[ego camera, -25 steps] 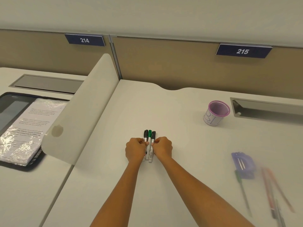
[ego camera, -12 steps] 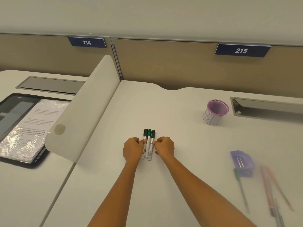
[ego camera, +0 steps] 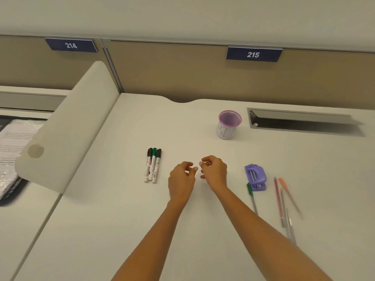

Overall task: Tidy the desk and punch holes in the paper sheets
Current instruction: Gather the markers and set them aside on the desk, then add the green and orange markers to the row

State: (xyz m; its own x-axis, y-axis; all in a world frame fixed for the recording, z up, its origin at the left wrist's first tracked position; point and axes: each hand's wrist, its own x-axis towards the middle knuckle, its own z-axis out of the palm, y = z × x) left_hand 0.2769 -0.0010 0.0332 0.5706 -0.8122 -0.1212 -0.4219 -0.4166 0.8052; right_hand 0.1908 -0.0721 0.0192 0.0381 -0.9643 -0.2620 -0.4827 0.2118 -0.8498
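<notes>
Three markers (ego camera: 152,165), two black-capped and one green-capped, lie side by side on the white desk (ego camera: 125,220), caps pointing away from me. My left hand (ego camera: 182,178) and my right hand (ego camera: 214,170) hover just to their right, both empty with fingers loosely curled and apart. A purple hole punch (ego camera: 255,177) sits to the right of my right hand. Beside it lie a green pen (ego camera: 251,197) and several red and orange pens (ego camera: 284,201). A stack of paper sheets (ego camera: 12,147) in plastic wrap lies on the neighbouring desk at far left, partly hidden by the divider.
A purple mesh pen cup (ego camera: 229,125) stands at the back, right of centre. A rounded white divider (ego camera: 67,126) separates the two desks. A cable slot (ego camera: 300,121) is recessed at the back right. Brown partition panels carry labels 214 and 215.
Both hands let go of the three markers and moved right; the markers stay lined up on the desk. The view has shifted to the right.
</notes>
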